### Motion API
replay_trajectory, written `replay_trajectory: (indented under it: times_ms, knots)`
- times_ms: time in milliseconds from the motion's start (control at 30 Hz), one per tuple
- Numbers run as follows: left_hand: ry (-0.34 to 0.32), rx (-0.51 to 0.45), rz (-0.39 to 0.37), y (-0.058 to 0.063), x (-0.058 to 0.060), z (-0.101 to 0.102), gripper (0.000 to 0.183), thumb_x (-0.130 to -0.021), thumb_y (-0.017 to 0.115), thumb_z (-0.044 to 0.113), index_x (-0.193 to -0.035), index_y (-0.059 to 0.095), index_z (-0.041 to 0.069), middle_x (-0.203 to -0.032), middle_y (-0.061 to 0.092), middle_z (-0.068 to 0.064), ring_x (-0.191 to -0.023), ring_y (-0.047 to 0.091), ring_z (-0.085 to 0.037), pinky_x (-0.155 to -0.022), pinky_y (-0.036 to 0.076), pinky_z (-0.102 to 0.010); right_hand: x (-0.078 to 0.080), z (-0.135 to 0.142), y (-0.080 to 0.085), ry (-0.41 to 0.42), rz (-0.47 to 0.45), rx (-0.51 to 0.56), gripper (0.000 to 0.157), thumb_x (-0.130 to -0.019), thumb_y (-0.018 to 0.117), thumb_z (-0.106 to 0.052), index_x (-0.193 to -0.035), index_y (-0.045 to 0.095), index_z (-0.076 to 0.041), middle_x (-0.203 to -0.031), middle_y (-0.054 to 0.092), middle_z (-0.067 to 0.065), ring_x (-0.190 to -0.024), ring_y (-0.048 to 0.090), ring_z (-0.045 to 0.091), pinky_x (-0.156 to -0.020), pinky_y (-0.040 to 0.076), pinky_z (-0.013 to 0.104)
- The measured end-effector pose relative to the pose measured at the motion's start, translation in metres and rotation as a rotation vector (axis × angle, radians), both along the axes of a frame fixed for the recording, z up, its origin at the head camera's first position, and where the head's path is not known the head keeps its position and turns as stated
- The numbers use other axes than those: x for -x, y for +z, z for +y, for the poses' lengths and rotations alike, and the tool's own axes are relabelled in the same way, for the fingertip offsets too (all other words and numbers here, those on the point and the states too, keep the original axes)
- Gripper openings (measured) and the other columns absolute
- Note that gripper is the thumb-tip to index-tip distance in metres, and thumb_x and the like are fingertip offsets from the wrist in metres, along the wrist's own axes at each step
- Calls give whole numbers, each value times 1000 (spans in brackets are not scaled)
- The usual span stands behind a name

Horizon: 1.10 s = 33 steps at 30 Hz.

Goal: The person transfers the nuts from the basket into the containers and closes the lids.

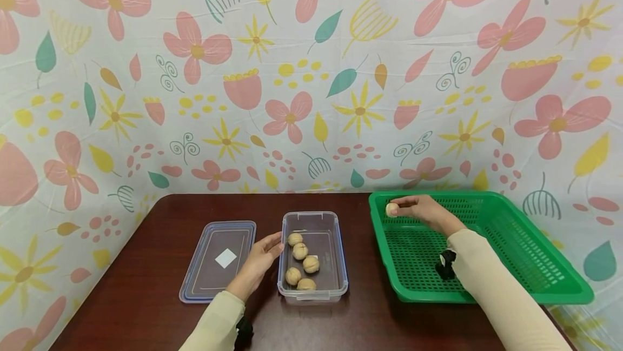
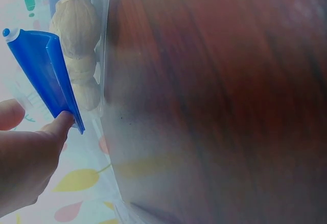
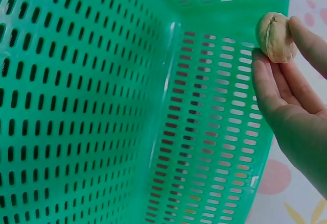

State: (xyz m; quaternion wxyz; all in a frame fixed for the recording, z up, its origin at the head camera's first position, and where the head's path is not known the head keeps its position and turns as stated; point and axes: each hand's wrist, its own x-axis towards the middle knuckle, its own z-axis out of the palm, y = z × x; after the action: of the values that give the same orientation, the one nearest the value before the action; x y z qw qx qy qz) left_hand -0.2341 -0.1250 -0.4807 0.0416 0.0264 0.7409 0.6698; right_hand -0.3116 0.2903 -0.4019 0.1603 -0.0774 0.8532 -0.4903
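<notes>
Between thumb and fingertips, my right hand point(image 1: 425, 211) pinches a walnut point(image 3: 276, 37) near the left side of the green basket point(image 3: 166, 81). The head view shows this hand over the basket's far left corner. My left hand point(image 1: 260, 259) touches the left side of a clear plastic container point(image 1: 327, 237) with its fingertips, its fingers loosely extended. Close up in the left wrist view, a fingertip meets the container's blue side flap point(image 2: 43, 71). Several walnuts point(image 1: 300, 251) lie inside the container, mostly along its left half.
Left of the container a clear lid point(image 1: 214, 240) with a blue rim and a white label lies flat on the dark wooden table point(image 1: 160, 264). A flower-patterned cloth point(image 1: 292, 80) hangs behind the table. The basket's right side reaches past the table's edge.
</notes>
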Motion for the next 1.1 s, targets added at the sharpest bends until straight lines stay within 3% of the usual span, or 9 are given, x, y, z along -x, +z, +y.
replay_trajectory:
  times_ms: [867, 1100]
  knots:
    - [-1, 7, -11, 2, 1, 0, 44, -98, 51, 4, -139, 42, -10, -139, 45, -29, -127, 46, -40, -108, 34, -52, -7, -24, 38, -107, -46, 227, 65, -93, 66, -26, -146, 38, -1, -152, 31, 20, -141, 26, 34, -116, 21, 48]
    - [-5, -1, -13, 2, 0, 1, 44, -98, 51, 4, -139, 41, -10, -140, 45, -29, -128, 45, -40, -108, 34, -52, -11, -36, 44, -108, -18, 263, 63, -93, 66, -25, -145, 40, -1, -150, 35, 21, -140, 31, 33, -114, 28, 42]
